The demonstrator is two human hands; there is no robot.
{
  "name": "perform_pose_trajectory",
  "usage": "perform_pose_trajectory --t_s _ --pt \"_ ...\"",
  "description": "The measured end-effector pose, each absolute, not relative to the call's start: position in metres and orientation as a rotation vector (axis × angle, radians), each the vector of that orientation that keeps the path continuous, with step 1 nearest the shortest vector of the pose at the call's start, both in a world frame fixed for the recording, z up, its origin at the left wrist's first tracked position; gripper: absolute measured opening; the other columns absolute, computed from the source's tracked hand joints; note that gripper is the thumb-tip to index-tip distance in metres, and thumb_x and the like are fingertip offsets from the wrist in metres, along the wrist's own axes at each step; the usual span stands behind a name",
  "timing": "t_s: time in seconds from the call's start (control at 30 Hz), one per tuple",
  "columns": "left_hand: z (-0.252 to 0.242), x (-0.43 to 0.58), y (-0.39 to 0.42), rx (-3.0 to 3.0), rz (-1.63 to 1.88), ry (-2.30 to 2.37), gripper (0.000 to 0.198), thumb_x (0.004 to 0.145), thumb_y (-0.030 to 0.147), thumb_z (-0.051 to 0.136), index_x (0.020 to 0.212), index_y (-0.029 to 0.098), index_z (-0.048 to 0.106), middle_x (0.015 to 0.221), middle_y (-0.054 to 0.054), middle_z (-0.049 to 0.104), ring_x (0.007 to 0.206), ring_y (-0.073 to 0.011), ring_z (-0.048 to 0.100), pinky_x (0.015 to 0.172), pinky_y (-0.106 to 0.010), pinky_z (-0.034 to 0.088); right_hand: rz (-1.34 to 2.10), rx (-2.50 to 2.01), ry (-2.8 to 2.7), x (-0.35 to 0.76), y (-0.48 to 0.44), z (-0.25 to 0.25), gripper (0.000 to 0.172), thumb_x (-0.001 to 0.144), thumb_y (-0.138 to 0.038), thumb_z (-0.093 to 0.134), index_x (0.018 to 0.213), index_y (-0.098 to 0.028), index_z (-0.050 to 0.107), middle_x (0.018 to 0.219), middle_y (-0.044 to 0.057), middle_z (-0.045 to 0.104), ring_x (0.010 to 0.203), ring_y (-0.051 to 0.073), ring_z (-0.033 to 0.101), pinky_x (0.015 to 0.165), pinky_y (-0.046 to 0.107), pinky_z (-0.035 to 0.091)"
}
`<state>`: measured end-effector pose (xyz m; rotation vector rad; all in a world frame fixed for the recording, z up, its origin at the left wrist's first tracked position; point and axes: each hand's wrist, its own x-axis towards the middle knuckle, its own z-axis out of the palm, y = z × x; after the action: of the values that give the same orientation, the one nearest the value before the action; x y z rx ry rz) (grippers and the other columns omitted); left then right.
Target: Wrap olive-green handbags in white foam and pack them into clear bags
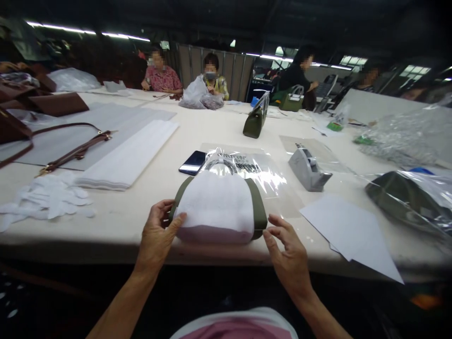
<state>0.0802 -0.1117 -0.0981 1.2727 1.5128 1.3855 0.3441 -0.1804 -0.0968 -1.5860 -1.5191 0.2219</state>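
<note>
An olive-green handbag (259, 207) lies at the table's front edge, its middle wrapped in a sheet of white paper (216, 207). My left hand (155, 235) grips the bag's left end, thumb on the paper and fingers curled around the side. At the right lower corner is my right hand (287, 247), fingers apart and bent; whether a fingertip touches the bag is hard to tell. Beyond the wrapped bag, a clear plastic bag (275, 183) with dark print is spread flat. A phone (192, 162) lies next to it.
A tape dispenser (307, 169) and loose white sheets (348, 226) are on the right, beside a plastic-covered green bag (402, 197). Stacked white paper (130, 155), brown straps (76, 153) and white gloves (47, 197) lie left. Another green handbag (256, 120) stands farther back. Several people sit or stand beyond.
</note>
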Motion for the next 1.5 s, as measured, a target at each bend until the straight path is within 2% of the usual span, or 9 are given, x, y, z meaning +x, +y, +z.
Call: perform_pose_trajectory --t_s 0.07,0.17,0.27,0.5,0.77,0.93,1.03,1.13,1.5 --pt "-0.102 0.081 -0.112 1.230 1.423 1.528 0.050 0.064 0.039 0.070 0.105 0.022 0.046 0.098 -0.001 0.058 0.079 -0.0132 0.056 0.068 -0.022 0.046 0.339 -1.646 -1.437 0.333 -0.182 -0.102 0.023 0.083 -0.039 0.049 0.084 -0.018 0.059 0.117 0.011 0.054 0.108 0.025 0.051 0.089 0.039 0.042" --pt "-0.105 0.081 -0.113 1.224 1.403 1.591 0.045 0.063 0.041 0.070 0.097 0.020 0.049 0.085 0.001 0.058 0.075 -0.0128 0.056 0.068 -0.022 0.045 0.488 -1.746 -1.335 0.320 -0.179 -0.097 0.029 0.081 -0.046 0.050 0.086 -0.018 0.059 0.099 0.009 0.063 0.097 0.025 0.058 0.081 0.035 0.045" --pt "-0.102 0.082 -0.115 1.284 1.301 1.659 0.038 0.066 0.045 0.066 0.091 0.020 0.054 0.077 0.003 0.057 0.069 -0.0117 0.053 0.065 -0.021 0.043 0.492 -1.802 -1.283 0.315 -0.175 -0.091 0.032 0.076 -0.050 0.055 0.082 -0.019 0.059 0.084 0.006 0.064 0.090 0.025 0.060 0.078 0.034 0.045" --pt "-0.096 0.079 -0.114 1.425 1.163 1.707 0.034 0.068 0.048 0.063 0.089 0.022 0.058 0.070 0.006 0.056 0.064 -0.0107 0.051 0.062 -0.019 0.040 0.490 -1.771 -1.123 0.303 -0.163 -0.096 0.032 0.071 -0.049 0.059 0.072 -0.017 0.059 0.073 0.003 0.061 0.072 0.019 0.057 0.068 0.029 0.043" --pt "-0.101 0.083 -0.116 1.379 1.172 1.700 0.034 0.069 0.048 0.061 0.091 0.023 0.057 0.073 0.004 0.056 0.058 -0.0097 0.047 0.057 -0.019 0.040 0.462 -1.829 -1.263 0.305 -0.154 -0.087 0.032 0.069 -0.045 0.064 0.057 -0.018 0.052 0.068 0.000 0.052 0.062 0.014 0.047 0.063 0.027 0.036" --pt "-0.109 0.093 -0.120 1.195 1.450 1.805 0.048 0.064 0.050 0.066 0.100 0.022 0.048 0.088 0.001 0.053 0.073 -0.0124 0.051 0.065 -0.023 0.042 0.461 -1.806 -1.330 0.309 -0.155 -0.087 0.034 0.072 -0.047 0.060 0.058 -0.017 0.050 0.065 -0.002 0.049 0.059 0.012 0.045 0.062 0.025 0.035" --pt "-0.112 0.095 -0.120 1.084 1.550 1.994 0.053 0.057 0.050 0.071 0.093 0.020 0.046 0.078 0.003 0.048 0.067 -0.0114 0.048 0.065 -0.025 0.042 0.426 -1.788 -1.332 0.306 -0.157 -0.086 0.033 0.073 -0.046 0.059 0.060 -0.017 0.050 0.066 -0.003 0.049 0.057 0.011 0.044 0.061 0.025 0.035" --pt "-0.110 0.096 -0.119 1.055 1.535 2.046 0.045 0.060 0.053 0.066 0.081 0.018 0.048 0.066 0.006 0.045 0.057 -0.0102 0.045 0.061 -0.026 0.042 0.378 -1.780 -1.311 0.299 -0.159 -0.085 0.031 0.073 -0.045 0.060 0.062 -0.018 0.051 0.066 -0.003 0.050 0.056 0.010 0.043 0.061 0.025 0.034" --pt "-0.098 0.112 -0.125 1.170 1.499 2.098 0.040 0.068 0.056 0.058 0.067 0.016 0.055 0.055 0.004 0.049 0.052 -0.0104 0.045 0.054 -0.022 0.037 0.395 -1.697 -1.240 0.293 -0.166 -0.095 0.029 0.075 -0.044 0.058 0.063 -0.017 0.053 0.066 -0.001 0.051 0.057 0.012 0.044 0.059 0.025 0.034"
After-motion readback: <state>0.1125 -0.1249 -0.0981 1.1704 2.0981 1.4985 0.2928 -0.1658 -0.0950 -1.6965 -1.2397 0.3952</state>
